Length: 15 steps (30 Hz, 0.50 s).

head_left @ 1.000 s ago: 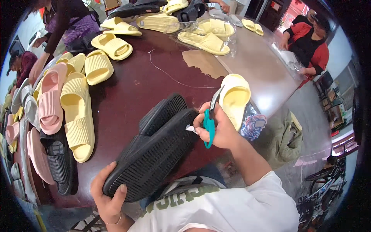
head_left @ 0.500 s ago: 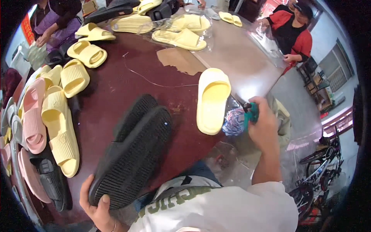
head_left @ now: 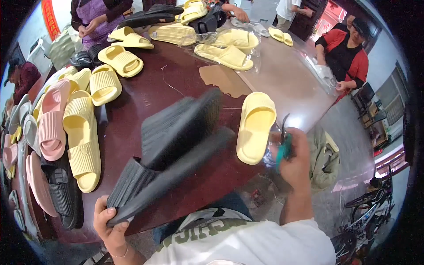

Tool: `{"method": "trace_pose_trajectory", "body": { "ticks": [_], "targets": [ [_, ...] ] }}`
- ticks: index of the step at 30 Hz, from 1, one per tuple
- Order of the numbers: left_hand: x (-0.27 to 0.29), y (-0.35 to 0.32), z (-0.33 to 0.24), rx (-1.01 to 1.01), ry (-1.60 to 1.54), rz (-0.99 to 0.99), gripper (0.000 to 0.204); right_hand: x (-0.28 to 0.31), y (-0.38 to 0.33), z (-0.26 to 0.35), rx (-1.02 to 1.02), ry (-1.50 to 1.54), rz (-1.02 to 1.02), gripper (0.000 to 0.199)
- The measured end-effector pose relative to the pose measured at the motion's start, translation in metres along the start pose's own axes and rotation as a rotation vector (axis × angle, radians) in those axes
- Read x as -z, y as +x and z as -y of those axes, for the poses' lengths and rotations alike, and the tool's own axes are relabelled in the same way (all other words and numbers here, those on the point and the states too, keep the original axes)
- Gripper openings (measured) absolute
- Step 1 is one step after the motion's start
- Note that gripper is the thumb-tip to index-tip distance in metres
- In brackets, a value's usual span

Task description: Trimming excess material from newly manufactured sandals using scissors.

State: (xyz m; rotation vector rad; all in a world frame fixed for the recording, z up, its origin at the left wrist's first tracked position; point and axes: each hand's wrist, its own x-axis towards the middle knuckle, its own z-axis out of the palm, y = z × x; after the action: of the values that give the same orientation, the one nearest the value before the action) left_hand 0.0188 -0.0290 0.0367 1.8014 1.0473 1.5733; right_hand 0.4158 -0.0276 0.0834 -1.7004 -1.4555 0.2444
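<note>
My left hand (head_left: pixel 110 225) grips a pair of black slide slippers (head_left: pixel 170 187) at one end, over the near left of the table. The two slippers spread apart at the far end, smeared by motion. In my right hand (head_left: pixel 297 163) is a pair of scissors (head_left: pixel 285 152) with teal handles, the dark blades pointing up and away. Just left of the scissors a yellow slipper (head_left: pixel 256 128) lies upright on the table, toe strap away from me. Behind the scissors handles a striped blue-and-white bundle (head_left: pixel 268 158) shows only in part.
Yellow, pink, black and grey slippers line the left side, among them a pink slipper (head_left: pixel 53 119). Bagged yellow slippers (head_left: pixel 227 56) lie at the far side by torn brown paper (head_left: pixel 223 81). A person in red (head_left: pixel 360 57) handles clear plastic at far right. Bicycles (head_left: pixel 371 203) stand lower right.
The black slippers have turned from soles showing, pressed together, to edge-on and fanned apart in my left hand. The scissors have swung to point upward. The whole view has shifted a little.
</note>
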Motion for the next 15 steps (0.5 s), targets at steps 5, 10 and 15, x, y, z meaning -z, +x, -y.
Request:
{"method": "trace_pose_trajectory", "body": {
  "ticks": [5, 10, 15],
  "targets": [
    [0.02, 0.01, 0.014, -0.067, -0.221, 0.224, 0.041, -0.052, 0.022, 0.002, 0.031, 0.772, 0.124, 0.064],
    [0.021, 0.011, 0.012, 0.01, -0.055, 0.121, 0.037, -0.076, 0.024, 0.003, 0.145, 0.657, 0.184, 0.064],
    [0.017, 0.009, 0.006, 0.002, -0.046, 0.166, 0.04, -0.071, 0.03, -0.005, 0.018, 0.861, 0.061, 0.06]
  ]
}}
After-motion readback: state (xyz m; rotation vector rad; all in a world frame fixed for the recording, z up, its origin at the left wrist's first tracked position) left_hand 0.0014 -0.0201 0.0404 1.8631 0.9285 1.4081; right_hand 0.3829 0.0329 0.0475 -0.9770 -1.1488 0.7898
